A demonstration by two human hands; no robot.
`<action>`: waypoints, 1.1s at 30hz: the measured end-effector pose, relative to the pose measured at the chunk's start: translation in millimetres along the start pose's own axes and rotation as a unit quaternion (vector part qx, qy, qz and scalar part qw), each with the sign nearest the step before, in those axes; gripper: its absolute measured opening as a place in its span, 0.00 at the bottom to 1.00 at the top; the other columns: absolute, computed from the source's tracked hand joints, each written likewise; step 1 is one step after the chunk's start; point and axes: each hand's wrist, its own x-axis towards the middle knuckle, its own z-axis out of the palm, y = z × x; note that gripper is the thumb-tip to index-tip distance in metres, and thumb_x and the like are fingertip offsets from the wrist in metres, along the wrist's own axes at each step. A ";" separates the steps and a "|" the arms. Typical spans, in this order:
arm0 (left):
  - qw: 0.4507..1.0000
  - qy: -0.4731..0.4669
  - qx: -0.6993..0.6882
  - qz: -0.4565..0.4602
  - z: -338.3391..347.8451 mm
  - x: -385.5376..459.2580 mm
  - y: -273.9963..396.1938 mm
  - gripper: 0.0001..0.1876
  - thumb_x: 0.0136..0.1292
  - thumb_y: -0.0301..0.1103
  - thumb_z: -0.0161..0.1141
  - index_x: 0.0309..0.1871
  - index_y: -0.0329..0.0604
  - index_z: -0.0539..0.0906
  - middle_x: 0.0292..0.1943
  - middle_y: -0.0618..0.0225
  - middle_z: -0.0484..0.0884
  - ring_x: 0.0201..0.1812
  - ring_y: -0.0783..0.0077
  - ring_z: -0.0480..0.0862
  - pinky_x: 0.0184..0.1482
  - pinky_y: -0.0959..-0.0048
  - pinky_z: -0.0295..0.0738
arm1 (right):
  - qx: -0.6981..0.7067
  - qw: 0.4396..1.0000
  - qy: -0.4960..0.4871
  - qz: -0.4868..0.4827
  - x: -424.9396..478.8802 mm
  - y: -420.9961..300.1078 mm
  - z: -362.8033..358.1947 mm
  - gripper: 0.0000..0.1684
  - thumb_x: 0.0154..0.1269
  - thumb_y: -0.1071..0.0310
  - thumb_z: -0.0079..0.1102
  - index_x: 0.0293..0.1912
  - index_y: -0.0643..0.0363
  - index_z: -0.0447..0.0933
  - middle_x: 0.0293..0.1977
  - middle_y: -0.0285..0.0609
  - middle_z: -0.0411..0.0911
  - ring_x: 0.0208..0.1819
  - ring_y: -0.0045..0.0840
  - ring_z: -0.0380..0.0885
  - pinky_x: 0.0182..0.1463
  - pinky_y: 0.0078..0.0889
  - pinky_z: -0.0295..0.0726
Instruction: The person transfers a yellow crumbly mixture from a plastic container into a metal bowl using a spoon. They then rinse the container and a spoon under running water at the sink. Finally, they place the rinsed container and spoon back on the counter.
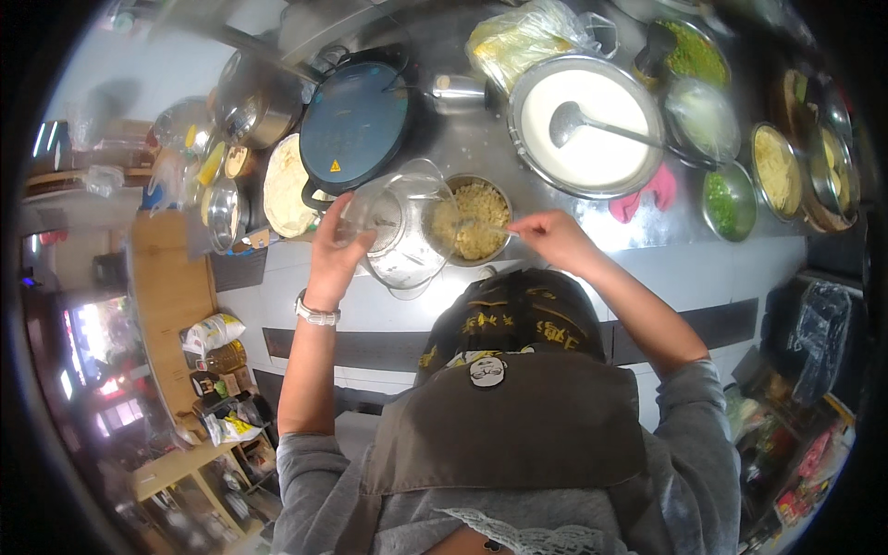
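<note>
My left hand (331, 260) grips a clear plastic container (413, 267) by its side and keeps it tilted. The container's mouth is turned toward a round steel bowl and overlaps the bowl's left part. Pale yellow chopped food (484, 205) fills much of the steel bowl (510, 202), which stands near the counter's front edge. Pinched in the fingers of my right hand (558, 239) is the thin handle of a utensil (496, 229), probably a spoon. Its far end lies over the food, behind the clear plastic, so its shape is unclear.
A round electric griddle (354, 114) sits beyond my left hand, beside pale flatbreads (283, 191). Right of it, a large basin (517, 139) of white batter holds a ladle (567, 125). A pink cloth (655, 193) and a bowl of chopped greens (721, 201) lie farther right.
</note>
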 end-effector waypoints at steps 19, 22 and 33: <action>0.701 0.179 -0.679 -0.125 46.8 -126.9 -94.9 0.40 0.51 0.67 0.39 0.63 0.52 0.58 0.53 0.41 0.65 0.51 0.47 0.69 0.53 0.52 0.64 | -0.444 0.896 0.029 0.022 79.2 -12.3 29.7 0.14 0.54 0.74 0.46 0.42 0.65 0.62 0.33 0.56 0.77 0.38 0.43 0.78 0.40 0.40 0.76; 0.669 0.226 -0.697 -0.120 36.6 -153.5 -108.9 0.38 0.49 0.67 0.42 0.60 0.54 0.61 0.55 0.42 0.64 0.53 0.47 0.67 0.55 0.52 0.63 | -0.468 0.882 0.045 0.038 91.2 -22.9 23.2 0.16 0.52 0.75 0.48 0.43 0.65 0.62 0.34 0.56 0.77 0.38 0.44 0.78 0.41 0.40 0.76; 0.586 0.309 -0.744 -0.092 2.8 -251.6 -214.0 0.32 0.51 0.63 0.50 0.56 0.57 0.67 0.50 0.48 0.69 0.51 0.50 0.69 0.52 0.51 0.64 | -0.115 0.984 -0.082 -0.112 65.6 -38.4 180.3 0.14 0.59 0.65 0.53 0.41 0.65 0.70 0.33 0.47 0.77 0.30 0.30 0.78 0.32 0.28 0.77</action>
